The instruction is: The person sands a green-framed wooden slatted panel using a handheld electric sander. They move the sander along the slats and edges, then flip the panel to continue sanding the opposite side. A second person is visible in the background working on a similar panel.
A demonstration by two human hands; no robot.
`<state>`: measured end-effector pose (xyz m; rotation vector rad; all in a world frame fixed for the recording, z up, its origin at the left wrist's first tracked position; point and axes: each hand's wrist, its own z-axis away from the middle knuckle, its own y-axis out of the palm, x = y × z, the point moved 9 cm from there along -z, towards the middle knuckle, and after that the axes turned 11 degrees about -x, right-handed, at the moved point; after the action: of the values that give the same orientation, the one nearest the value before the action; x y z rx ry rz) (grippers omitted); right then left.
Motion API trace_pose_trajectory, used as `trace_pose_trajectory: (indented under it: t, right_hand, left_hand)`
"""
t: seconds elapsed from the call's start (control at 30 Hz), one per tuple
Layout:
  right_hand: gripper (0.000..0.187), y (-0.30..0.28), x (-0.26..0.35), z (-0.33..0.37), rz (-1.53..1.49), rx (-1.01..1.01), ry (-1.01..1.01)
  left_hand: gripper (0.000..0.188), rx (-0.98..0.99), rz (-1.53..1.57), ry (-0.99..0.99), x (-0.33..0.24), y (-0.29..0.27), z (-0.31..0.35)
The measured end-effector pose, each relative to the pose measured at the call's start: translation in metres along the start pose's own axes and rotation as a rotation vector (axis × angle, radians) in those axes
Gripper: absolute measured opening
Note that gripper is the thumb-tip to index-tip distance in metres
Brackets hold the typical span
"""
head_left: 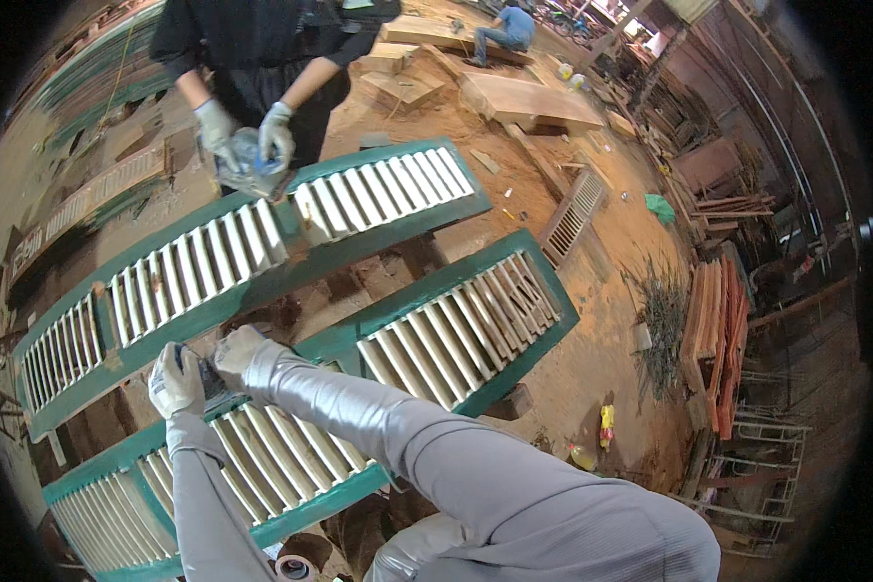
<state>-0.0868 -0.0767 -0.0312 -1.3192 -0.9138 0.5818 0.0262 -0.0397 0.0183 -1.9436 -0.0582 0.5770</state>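
Observation:
Over the upper edge of the nearer louvred shutter (pixel 354 344), which has a green frame and whitish slats, both of my gloved hands come close together. My left hand (pixel 177 381) is closed with its fingers bent. Close beside it, my right hand (pixel 240 357) is also closed. Between them shows a dark grey, sheet-like piece (pixel 215 381), mostly covered by the gloves; its kind is unclear. A second louvred shutter (pixel 213 296), also green and whitish, lies just beyond. Across it, a co-worker's gloved hands (pixel 247 136) hold a bluish-grey bundle (pixel 252 175).
At the lower edge stands a roll (pixel 296 567). A yellow bottle (pixel 606 427) is on the floor to the right, near stacked reddish boards (pixel 716 344) and a heap of twigs (pixel 658 325). Large timber slabs (pixel 533 102) lie farther back, where another person (pixel 506 37) sits.

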Motion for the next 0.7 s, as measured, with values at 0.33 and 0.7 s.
trace_pose_trajectory:
  t: [0.33,0.7]
  right_hand:
    - [0.028,0.053,0.154,-0.131,-0.002,-0.085,-0.09]
    - [0.025,0.059,0.135,-0.113,-0.005,-0.139,-0.081]
  left_hand:
    - [0.043,-0.093,-0.1,-0.161,0.218,-0.054,-0.005]
    - [0.045,-0.06,-0.129,-0.125,0.186,-0.048,-0.004]
